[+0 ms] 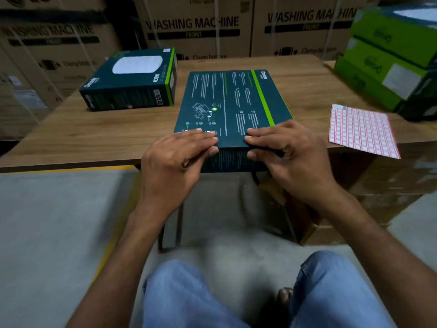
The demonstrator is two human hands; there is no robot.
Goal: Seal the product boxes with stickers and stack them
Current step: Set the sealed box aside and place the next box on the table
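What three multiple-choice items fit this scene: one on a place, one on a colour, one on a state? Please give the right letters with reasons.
1. Where does the sticker sheet lie?
A. on a chair
B. on the floor
C. on the table, at its right

2. What colour is the stripe on the middle box?
A. green
B. red
C. white

3. What do the left hand and right hand do?
A. peel a sticker
B. grip the middle box's near edge
C. hang free

C: the sheet overhangs the table's near edge. A: a bright green band crosses the dark top. B: fingers on top, thumbs on the front.
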